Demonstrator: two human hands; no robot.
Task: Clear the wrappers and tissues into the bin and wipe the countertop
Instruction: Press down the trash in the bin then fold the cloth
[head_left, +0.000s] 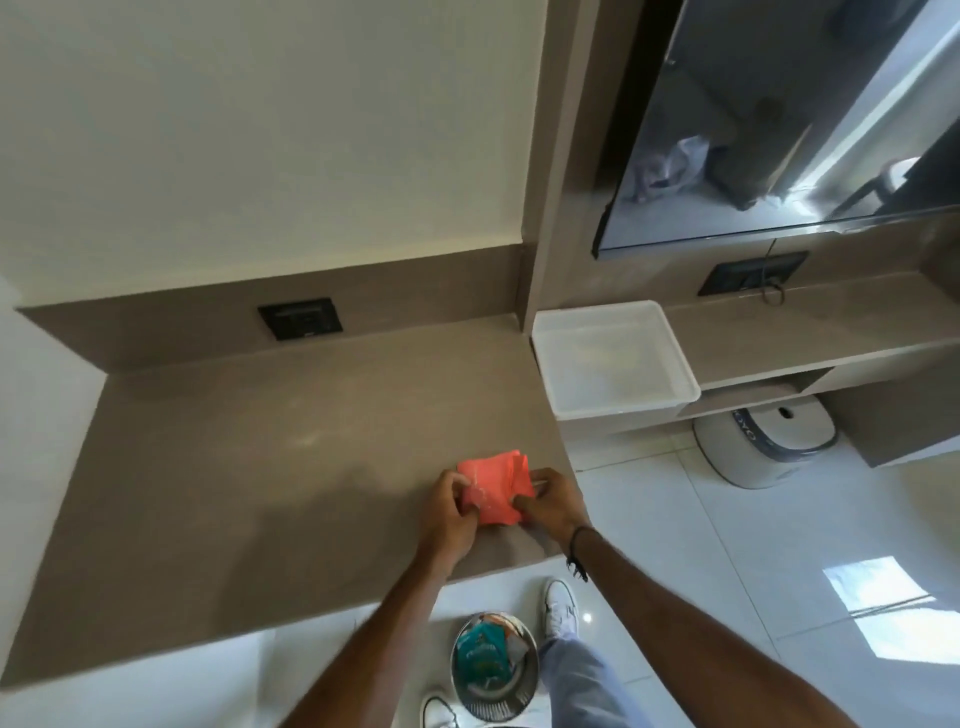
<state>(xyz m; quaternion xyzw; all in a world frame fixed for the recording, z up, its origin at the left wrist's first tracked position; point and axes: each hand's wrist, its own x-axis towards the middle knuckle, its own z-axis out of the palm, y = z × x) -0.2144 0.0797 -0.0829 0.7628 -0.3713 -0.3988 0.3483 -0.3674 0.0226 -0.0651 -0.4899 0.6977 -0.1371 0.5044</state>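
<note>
Down on the floor by the feet sits a round metal bin (493, 667) with wrappers (480, 654) inside. Up on the brown countertop (234, 467), near its right end, lies a folded pink cloth (493, 486). Both hands pinch it: left hand (451, 512) on its left edge, right hand (550, 501) on its right. Farther back sits a white tray (613, 358).
</note>
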